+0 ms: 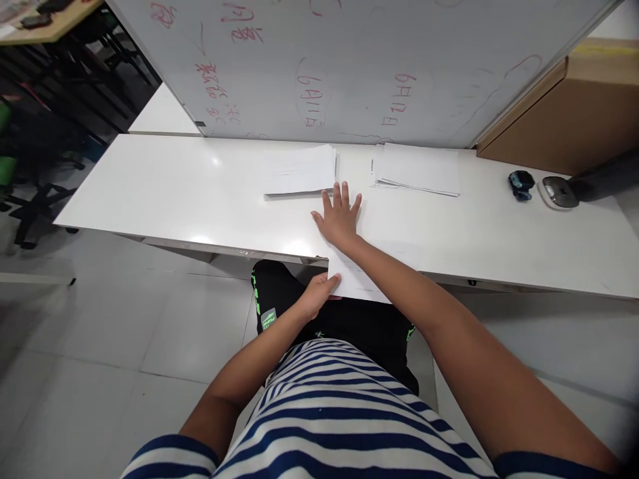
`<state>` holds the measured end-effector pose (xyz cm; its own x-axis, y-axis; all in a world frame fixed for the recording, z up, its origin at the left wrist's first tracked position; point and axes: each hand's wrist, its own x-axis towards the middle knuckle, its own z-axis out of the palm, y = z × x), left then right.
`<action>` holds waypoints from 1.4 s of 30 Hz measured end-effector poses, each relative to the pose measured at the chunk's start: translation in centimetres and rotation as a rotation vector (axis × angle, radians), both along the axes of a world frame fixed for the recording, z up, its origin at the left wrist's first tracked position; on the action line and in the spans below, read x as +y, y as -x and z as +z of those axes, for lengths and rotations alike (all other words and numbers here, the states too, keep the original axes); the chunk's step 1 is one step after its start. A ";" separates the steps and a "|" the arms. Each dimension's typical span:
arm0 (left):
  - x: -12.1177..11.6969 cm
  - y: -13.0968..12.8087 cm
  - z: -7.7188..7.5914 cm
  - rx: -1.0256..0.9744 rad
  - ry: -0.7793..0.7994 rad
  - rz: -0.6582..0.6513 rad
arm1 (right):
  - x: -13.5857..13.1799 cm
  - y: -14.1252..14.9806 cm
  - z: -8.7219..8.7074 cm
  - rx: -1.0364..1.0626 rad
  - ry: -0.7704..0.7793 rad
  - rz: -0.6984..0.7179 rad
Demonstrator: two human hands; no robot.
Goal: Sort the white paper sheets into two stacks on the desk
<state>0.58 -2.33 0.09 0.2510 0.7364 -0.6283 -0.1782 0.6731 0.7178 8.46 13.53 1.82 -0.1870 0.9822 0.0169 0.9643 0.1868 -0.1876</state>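
White tabletop (164,189) in front of us, with a sheet of paper (357,283) sticking out past its near edge. Our left hand (317,296) has the sheet's left side pinched, thumb on top, at that same edge. Our right arm reaches across the sheet, hand (338,216) palm-down over the middle of the tabletop, fingers fanned wide, gripping nothing; can't tell if the palm's touching. Fingertips are by a paper stack (302,171) toward the tabletop's back, and a whiteboard (359,66) rises along its far edge.
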 end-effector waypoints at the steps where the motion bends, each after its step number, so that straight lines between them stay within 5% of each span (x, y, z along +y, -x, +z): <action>1: 0.1 0.2 0.1 -0.053 0.028 -0.011 | 0.0 0.0 -0.1 0.003 0.001 -0.002; 6: 1.1 1.4 0.4 -0.276 0.182 -0.103 | 0.2 0.0 -0.2 0.001 0.002 -0.002; 14: 3.3 1.4 -1.4 -0.246 0.173 -0.199 | 0.1 0.0 -0.2 0.028 -0.014 -0.005; 30: 2.7 0.2 -0.7 -0.149 0.160 -0.108 | -0.2 -0.2 0.3 0.049 0.012 -0.012; 42: 1.8 0.3 0.3 -0.176 0.131 -0.063 | 0.4 -0.1 2.0 0.111 0.214 -0.100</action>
<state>0.24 -0.56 0.34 0.4082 0.6305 -0.6602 -0.2473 0.7725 0.5848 8.60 13.97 3.80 -0.0975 0.9792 -0.1779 0.9474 0.0365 -0.3180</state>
